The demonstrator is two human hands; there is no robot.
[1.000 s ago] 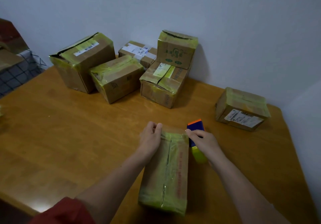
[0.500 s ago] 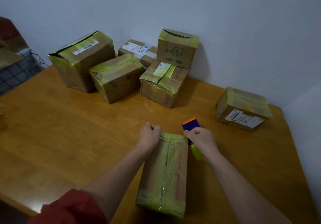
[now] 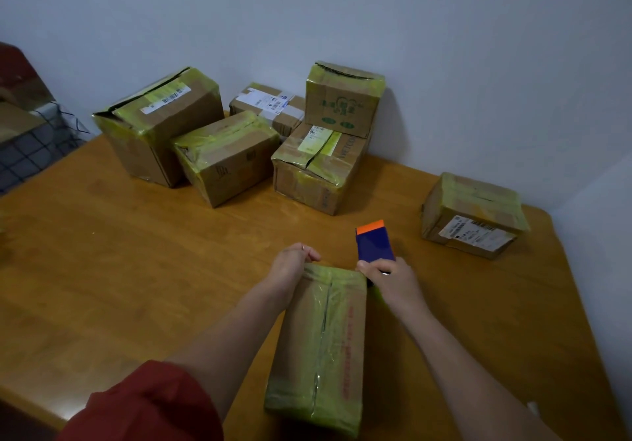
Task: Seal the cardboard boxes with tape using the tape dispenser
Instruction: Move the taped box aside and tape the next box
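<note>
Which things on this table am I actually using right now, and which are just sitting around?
In use: near box, held by left hand; dispenser, gripped by right hand.
Lying about: five taped boxes at back; lone box at right; checked cloth at far left.

A: Entry, clothing on the left arm?
B: Red sleeve (image 3: 143, 403), loose cloth, bunched in soft folds; forearm bare below it.
A: Right arm?
B: Forearm bare. Left hand (image 3: 290, 266) and right hand (image 3: 393, 279) both bare.
</note>
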